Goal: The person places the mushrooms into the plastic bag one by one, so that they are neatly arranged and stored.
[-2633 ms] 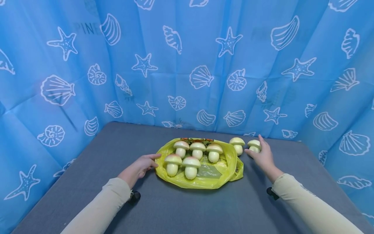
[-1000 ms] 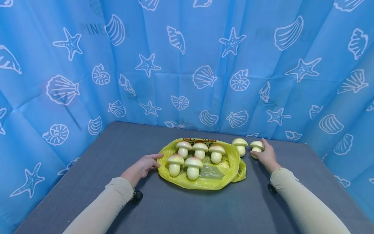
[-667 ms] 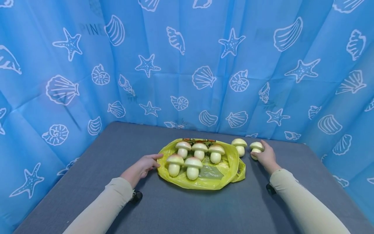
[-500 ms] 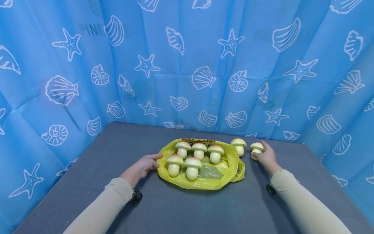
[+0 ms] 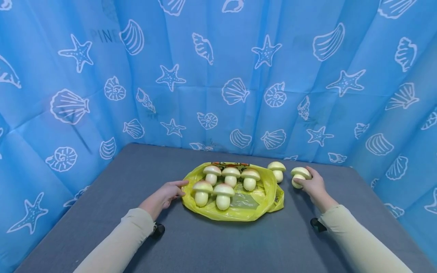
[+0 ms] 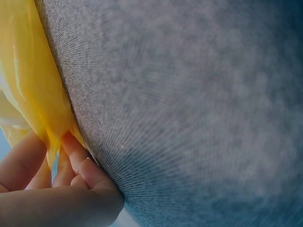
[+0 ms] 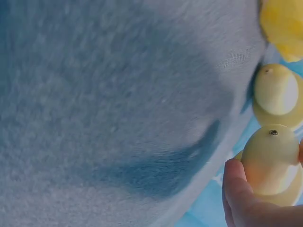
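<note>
A yellow plastic bag [image 5: 239, 216] lies spread on the table, its mouth facing up. Several pale toy mushrooms with rounded caps, among them a front mushroom [image 5: 223, 201], sit on it. At the bag's left rim, my left hand [image 5: 165, 195] pinches the plastic; the left wrist view shows the fingers [image 6: 75, 149] gripping a fold. To the right of the bag, my right hand [image 5: 315, 185] holds a mushroom [image 5: 300, 173] between thumb and fingers, slightly tilted. The right wrist view shows that mushroom's stem end [image 7: 272, 156] toward the camera. Another mushroom [image 5: 277, 171] stands between it and the bag.
A grey cloth-covered table [image 5: 239, 250] lies beneath everything. Its back edge meets a blue curtain [image 5: 218, 94] printed with white shells and starfish, which also runs along both sides.
My right hand, at first beside the rightmost mushroom with fingers spread, has closed on it. The mushroom has since tilted and shifted slightly right, away from its neighbour. My left hand stays at the bag's rim.
</note>
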Available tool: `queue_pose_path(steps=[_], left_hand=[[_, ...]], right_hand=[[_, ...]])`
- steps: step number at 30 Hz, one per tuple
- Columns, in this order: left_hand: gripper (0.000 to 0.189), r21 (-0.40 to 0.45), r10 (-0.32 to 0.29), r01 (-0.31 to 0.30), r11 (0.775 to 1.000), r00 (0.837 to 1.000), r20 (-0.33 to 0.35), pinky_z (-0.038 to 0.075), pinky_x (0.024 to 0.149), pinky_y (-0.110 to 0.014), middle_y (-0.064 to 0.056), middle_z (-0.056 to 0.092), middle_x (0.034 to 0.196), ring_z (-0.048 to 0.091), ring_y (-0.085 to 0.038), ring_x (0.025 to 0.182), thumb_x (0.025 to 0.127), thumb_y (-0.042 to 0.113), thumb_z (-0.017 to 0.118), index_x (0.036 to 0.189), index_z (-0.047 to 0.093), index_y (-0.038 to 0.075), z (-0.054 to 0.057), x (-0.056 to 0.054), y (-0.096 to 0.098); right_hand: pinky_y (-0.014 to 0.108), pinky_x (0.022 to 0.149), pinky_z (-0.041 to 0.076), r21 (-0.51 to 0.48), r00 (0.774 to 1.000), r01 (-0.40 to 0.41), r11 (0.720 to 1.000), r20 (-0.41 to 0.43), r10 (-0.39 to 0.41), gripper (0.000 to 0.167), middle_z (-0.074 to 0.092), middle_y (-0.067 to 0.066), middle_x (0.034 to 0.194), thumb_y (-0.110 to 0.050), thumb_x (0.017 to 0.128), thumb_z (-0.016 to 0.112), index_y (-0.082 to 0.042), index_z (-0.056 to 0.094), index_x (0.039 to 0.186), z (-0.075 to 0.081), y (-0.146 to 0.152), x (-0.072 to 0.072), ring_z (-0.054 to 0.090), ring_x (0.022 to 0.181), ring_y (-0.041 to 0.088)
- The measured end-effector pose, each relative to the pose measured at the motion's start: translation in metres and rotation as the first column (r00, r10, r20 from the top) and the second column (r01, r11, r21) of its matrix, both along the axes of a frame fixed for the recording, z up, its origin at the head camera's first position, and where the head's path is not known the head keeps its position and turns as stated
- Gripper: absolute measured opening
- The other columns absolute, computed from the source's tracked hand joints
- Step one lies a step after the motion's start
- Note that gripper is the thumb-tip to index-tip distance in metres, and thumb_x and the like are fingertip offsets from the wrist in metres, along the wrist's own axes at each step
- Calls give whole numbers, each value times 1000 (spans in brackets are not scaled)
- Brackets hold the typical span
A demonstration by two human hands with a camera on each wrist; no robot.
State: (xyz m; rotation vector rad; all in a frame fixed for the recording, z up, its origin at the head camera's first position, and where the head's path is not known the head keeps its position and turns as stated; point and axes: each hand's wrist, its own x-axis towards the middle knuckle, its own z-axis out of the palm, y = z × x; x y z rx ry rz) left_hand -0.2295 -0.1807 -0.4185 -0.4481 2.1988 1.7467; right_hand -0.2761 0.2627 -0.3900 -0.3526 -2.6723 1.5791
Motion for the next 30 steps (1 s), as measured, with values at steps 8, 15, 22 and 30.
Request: queue_pose_path(steps=[8, 15, 22, 30], left_hand=[[55, 3, -10, 10, 1000, 1000, -25, 21, 111, -54, -20, 33, 153, 24, -39, 141, 90, -9, 51, 143, 49, 5, 0, 2, -1], [55, 6, -19, 19, 1000, 999, -28, 20, 112, -54, -20, 31, 153, 23, -39, 142, 90, -9, 51, 143, 48, 5, 0, 1, -1], [55, 3, -24, 24, 1000, 1000, -16, 21, 111, -54, -21, 31, 154, 22, -39, 142, 91, -9, 50, 144, 47, 6, 1, 1, -2], [55, 10, -28, 28, 1000, 999, -22, 20, 111, -54, -21, 30, 154, 20, -39, 142, 91, -9, 50, 144, 46, 5, 1, 2, -1]], right_hand=[[41, 86, 51, -46, 1000, -5, 999, 1, 5, 82, 17, 36, 149, -15, 96, 59, 4, 4, 154, 9, -2, 14, 37, 125, 44], [26, 74, 53, -138, 1000, 6, 990, 19, -3, 87, 16, 35, 150, -18, 95, 62, 2, 2, 154, 16, -3, 25, 44, 117, 37], [26, 74, 54, -184, 999, 13, 983, 49, -4, 88, 15, 34, 151, -19, 96, 61, 0, -1, 155, 24, -6, 34, 49, 110, 30], [26, 78, 54, -255, 998, 4, 967, 66, 13, 90, 10, 32, 155, -20, 95, 62, -3, -3, 155, 34, -11, 45, 46, 115, 29]])
